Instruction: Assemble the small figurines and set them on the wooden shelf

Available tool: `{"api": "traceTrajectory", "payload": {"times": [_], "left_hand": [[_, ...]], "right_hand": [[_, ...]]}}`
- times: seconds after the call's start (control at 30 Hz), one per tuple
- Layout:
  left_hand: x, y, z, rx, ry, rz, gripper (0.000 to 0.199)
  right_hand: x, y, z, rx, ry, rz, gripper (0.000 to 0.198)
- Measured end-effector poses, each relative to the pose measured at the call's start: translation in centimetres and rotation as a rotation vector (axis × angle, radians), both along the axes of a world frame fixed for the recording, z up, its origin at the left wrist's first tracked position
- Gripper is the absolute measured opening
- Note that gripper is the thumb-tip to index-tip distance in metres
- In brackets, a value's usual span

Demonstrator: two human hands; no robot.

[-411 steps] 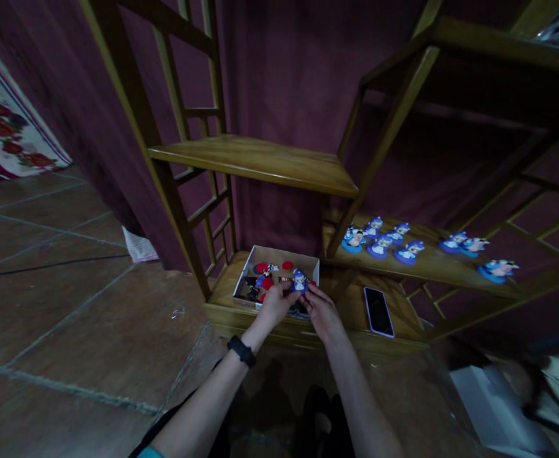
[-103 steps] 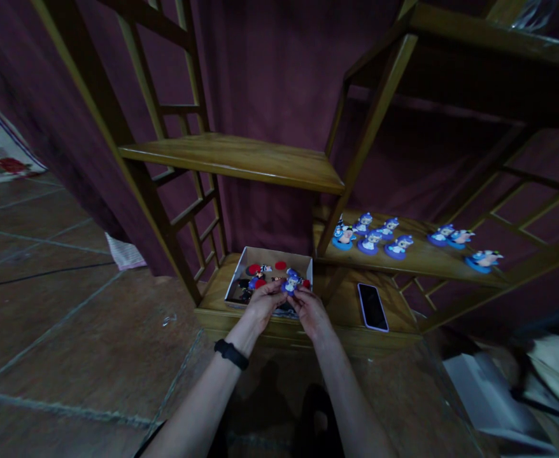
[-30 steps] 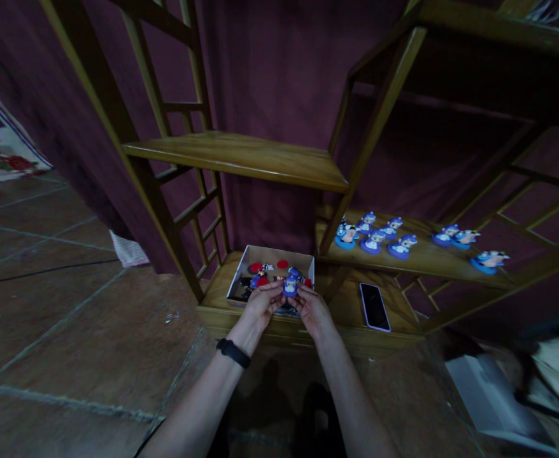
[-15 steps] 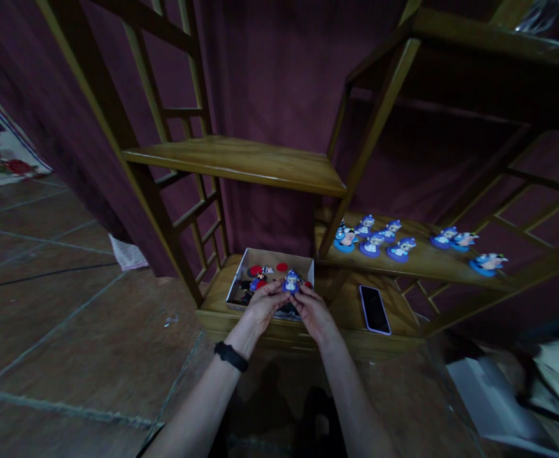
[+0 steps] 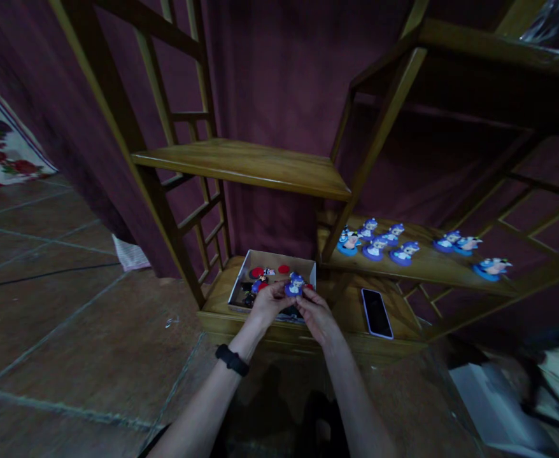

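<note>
A small purple and white figurine on a round purple base is pinched between my two hands, above the front of an open cardboard box. My left hand grips its left side with thumb and fingers. On its right side, my right hand closes on the base. Inside the box lie more figure pieces in black, blue and red, along with a red disc. My hands and the figurine hide the box's front right part.
Several finished-looking figurines with purple or blue bases stand on the right shelf. A phone lies on the lower board. An upper shelf overhangs the box. A pale box sits on the floor at right.
The figurine has turned and tilted slightly in my fingers, now facing more to the right. Both hands still hold it over the box. The whole view has shifted a little.
</note>
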State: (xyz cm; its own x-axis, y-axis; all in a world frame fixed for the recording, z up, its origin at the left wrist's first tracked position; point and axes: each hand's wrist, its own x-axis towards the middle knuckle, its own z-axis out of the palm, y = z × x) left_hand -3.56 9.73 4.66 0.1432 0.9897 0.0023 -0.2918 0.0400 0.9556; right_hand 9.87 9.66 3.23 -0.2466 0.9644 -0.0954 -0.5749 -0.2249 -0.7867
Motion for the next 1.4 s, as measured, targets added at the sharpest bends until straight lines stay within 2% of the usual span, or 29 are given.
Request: {"api": "traceTrajectory", "payload": {"times": [0.3,0.63,0.87,1.07,1.4], "left_hand": [[0.2,0.3,-0.7,0.053,0.025,0.133,0.044],[0.1,0.4,-1.0,0.162,0.272,0.148,0.042],[0.1,0.7,-1.8,0.206,0.381,0.118,0.042],[0.1,0.1,-1.6,0.282,0.611,0.103,0.043],[0.3,-0.9,-0.6,0.259,1.034,0.113,0.036]], "right_hand": [[-0.3,0.3,-1.0,-0.021,0.020,-0.034,0.036],[-0.1,0.1,-0.6,0.053,-0.013,0.021,0.034],[0.0,0.2,-1.4,0.053,-0.051,0.018,0.032],[-0.1,0.4,-1.9,0.023,-0.072,-0.006,0.032],[0.1,0.2,-1.6,0.006,-0.104,-0.015,0.033]]}}
